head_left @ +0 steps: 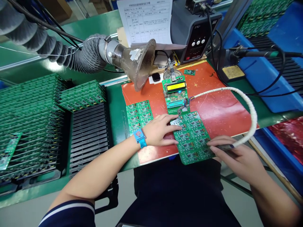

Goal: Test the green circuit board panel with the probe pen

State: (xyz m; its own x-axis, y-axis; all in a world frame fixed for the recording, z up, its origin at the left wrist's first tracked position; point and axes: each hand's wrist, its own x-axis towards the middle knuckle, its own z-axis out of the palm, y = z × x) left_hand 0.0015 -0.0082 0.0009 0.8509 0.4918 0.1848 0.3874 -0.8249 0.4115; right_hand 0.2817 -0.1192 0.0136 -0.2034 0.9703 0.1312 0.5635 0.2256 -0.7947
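My left hand (160, 130) lies flat with its fingers on the left edge of a green circuit board panel (193, 138) that rests on a red mat (213, 107). A blue wrist strap (140, 137) circles that wrist. My right hand (234, 156) grips a thin probe tool (223, 147) whose tip touches the panel's right edge. A white wrapped cable (251, 110) runs from the tool in an arc back to a green tester board with a yellow display (175, 86). A second green panel (139, 114) lies left of my left hand.
A grey fume extraction hose with a funnel (139, 61) hangs over the mat's left end. Black racks holding several green boards (35, 123) fill the left bench. A soldering station (196, 30) stands behind the mat, an iron holder (233, 72) and blue bins (272, 72) at right.
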